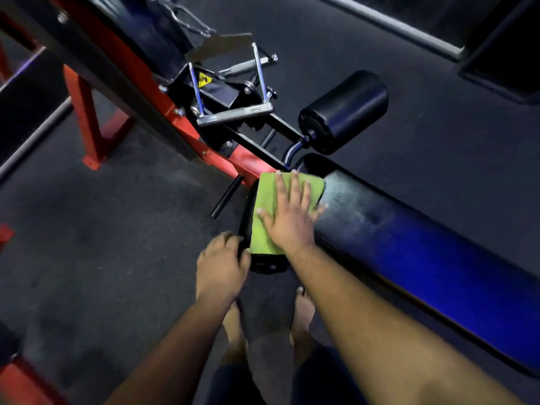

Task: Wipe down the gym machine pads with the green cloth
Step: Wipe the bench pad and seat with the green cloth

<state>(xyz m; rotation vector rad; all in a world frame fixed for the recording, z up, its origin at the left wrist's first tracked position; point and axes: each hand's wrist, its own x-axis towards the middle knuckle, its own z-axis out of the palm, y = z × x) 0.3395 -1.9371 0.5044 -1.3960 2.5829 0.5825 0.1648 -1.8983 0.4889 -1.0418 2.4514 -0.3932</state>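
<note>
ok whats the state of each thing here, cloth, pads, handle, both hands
cloth: spread flat on the near roller pad
near roller pad: mostly covered by cloth
far roller pad: bare
bench pad: bare
handle: resting on frame, unheld
right hand: flat, pressing cloth
left hand: gripping the near pad's end

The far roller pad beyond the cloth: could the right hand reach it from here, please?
Probably yes. The right hand lies flat on the green cloth, and nothing blocks the way to the far roller pad; it may need a lean forward.
</note>
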